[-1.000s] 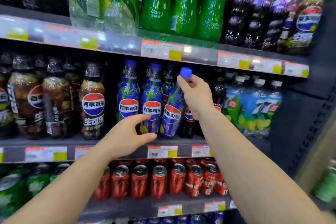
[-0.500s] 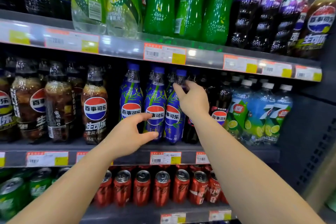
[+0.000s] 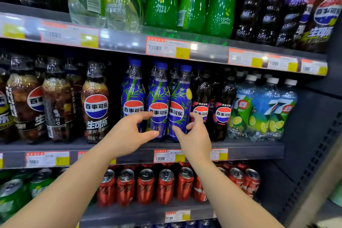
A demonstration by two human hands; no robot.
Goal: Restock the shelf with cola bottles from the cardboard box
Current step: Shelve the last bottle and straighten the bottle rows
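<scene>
Both bare forearms reach up and forward toward the middle shelf (image 3: 240,149), and the hands meet in front of the row of blue-labelled cola bottles. The left hand (image 3: 127,135) is cupped with the index finger stretched toward the label of the middle blue bottle (image 3: 158,102) and the thumb pointing across below it; its fingers are spread and loosely curved, and it has hold of nothing that I can see. The right hand (image 3: 194,135) is just beside it, fingers bent in a loose claw with the thumb aimed left at the lower part of the right blue bottle (image 3: 180,102); whether the tips actually touch the plastic I cannot tell, but it is not closed around it. That bottle stands upright at the shelf front, between the two hands' fingertips, touching the middle one, with a third blue bottle (image 3: 133,96) just left of the left index finger. Right of the right hand stand dark bottles (image 3: 221,105) and pale lemon-lime bottles (image 3: 259,107). Left of the left hand are brown cola bottles (image 3: 95,102). Under both wrists sit red cans (image 3: 146,187), and green cans (image 3: 13,196) lie beneath the left forearm.
</scene>
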